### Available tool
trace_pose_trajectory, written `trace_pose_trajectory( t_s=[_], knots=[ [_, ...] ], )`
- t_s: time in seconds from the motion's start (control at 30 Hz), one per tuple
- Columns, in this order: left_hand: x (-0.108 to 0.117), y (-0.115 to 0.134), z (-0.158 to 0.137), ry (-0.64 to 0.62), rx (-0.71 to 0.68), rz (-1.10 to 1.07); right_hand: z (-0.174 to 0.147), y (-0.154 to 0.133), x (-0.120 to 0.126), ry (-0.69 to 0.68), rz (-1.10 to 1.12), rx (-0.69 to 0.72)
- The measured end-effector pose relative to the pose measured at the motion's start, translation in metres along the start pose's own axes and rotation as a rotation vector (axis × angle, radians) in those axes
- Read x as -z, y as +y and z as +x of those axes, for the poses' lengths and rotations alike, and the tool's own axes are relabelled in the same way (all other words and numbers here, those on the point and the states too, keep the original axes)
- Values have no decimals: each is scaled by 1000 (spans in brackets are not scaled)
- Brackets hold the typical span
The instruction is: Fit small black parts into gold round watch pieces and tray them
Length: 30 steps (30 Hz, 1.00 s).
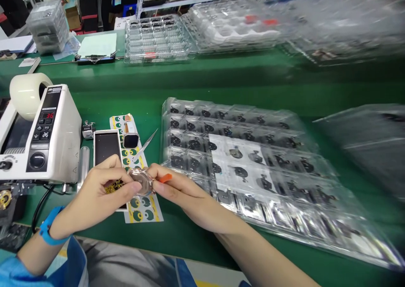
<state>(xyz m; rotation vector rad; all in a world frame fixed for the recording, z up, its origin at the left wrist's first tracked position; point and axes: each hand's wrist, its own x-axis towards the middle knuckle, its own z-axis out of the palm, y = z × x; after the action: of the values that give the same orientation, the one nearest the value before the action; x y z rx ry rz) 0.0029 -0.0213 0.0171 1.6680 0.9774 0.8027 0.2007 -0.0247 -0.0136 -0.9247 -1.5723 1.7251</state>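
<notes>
A round, shiny, watch-case-like part [141, 182] is held between my two hands above the bench. My left hand [109, 188] pinches its left side between thumb and forefinger. On the right edge, the fingers of my right hand [174, 188] are closed. An orange strip [165, 178] pokes out by my right fingers; what it belongs to is hidden. Underneath lies a sheet of green and yellow stickers [144, 209]. Tweezers [145, 144] and a small square dark-faced piece [130, 141] rest on this sheet. A white-framed box [106, 145] with small gold-coloured pieces is partly behind my left hand.
At left stands a white tape dispenser [57, 131] with a tape roll [27, 95]. Clear plastic trays [247, 152] of small dark parts spread over the right side. More trays [158, 38] and a clipboard [97, 46] sit on the raised shelf behind.
</notes>
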Motion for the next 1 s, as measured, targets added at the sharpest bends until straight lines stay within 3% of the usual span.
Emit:
trace_pose_trajectory(
  t_s=[0.63, 1.0],
  knots=[
    [-4, -5, 0, -2, -2, -60, -2, 4, 0, -7, 90, 22],
    [-10, -14, -3, 211, -117, 298, -1, 4, -2, 85, -76, 52]
  ],
)
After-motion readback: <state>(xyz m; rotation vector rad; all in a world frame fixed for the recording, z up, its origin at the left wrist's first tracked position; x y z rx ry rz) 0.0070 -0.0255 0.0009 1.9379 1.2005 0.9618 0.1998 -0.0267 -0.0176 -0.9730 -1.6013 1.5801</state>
